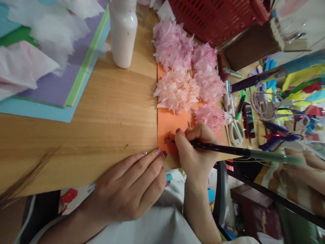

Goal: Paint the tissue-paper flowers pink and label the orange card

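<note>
Cloth (154, 228), pale grey, showed nearest, beside the edge of the table (122, 118). Over that edge lay the left hand (132, 188), back up, its fingers nearly straight and close together; their tips reached the near left corner of the orange card (171, 120), and the thumb was mostly hidden beneath. Nothing showed in its grasp. The right hand (198, 152) was closed around a dark pen (228, 149), thumb and fingers pinched close to the point, the shaft slanting off to the right, its pale end blurred. The tip was at some small dark writing (166, 139) on the card, which lay flat on the table, its near part uncovered. Beyond the hands, five ruffled flowers (174, 45) hid much of the card: a peach one and a larger pink one on the left, three pink ones in a row on the right. Right of them lay a green marker (240, 107) and a blue tool (278, 135) with a red light. On the left, well apart from the card, stacked papers (54, 86) lay under crumpled tissue (50, 37). A white bottle (124, 37) stood between papers and flowers. Farthest were a red basket (208, 17) and, near it, a brown box (251, 47).
</note>
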The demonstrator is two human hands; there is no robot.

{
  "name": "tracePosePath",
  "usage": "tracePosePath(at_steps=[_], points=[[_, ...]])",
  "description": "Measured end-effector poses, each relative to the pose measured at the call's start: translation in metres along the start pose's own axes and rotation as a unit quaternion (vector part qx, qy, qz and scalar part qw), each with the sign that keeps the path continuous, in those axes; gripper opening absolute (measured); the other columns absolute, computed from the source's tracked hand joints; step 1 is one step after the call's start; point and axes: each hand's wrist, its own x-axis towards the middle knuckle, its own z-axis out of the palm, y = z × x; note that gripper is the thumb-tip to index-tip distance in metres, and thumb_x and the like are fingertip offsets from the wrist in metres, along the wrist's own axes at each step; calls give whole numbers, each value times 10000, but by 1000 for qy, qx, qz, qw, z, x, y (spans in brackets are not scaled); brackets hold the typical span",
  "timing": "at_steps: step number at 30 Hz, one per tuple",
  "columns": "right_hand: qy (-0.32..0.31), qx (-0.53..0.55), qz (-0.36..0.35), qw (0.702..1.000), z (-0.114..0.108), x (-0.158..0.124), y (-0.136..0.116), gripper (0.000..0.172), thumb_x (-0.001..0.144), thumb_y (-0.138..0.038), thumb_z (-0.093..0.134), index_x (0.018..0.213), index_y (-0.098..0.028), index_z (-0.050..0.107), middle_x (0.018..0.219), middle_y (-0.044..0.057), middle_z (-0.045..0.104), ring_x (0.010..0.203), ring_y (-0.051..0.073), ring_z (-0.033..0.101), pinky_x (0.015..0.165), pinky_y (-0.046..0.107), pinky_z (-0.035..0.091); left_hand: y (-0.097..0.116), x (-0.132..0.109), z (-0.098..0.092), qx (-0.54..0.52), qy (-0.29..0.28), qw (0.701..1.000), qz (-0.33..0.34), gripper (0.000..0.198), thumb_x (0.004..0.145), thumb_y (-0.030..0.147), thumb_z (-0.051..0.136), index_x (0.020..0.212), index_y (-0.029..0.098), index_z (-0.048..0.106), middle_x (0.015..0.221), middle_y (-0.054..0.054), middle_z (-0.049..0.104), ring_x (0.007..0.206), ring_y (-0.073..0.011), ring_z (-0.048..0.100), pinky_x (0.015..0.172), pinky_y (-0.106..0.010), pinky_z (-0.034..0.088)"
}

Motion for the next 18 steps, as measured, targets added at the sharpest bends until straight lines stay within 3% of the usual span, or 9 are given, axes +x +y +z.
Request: tracePosePath(at_steps=[18], points=[[-14,0,-20,1000,1,1,0,380,751,-30,577,577,-217,296,552,-86,285,497,68,265,445,239,231,0,1,-1,1,7,1000,-4,197,1003,194,507,975,118,686,1049,-55,784,948,-175,750,801,-307,545]])
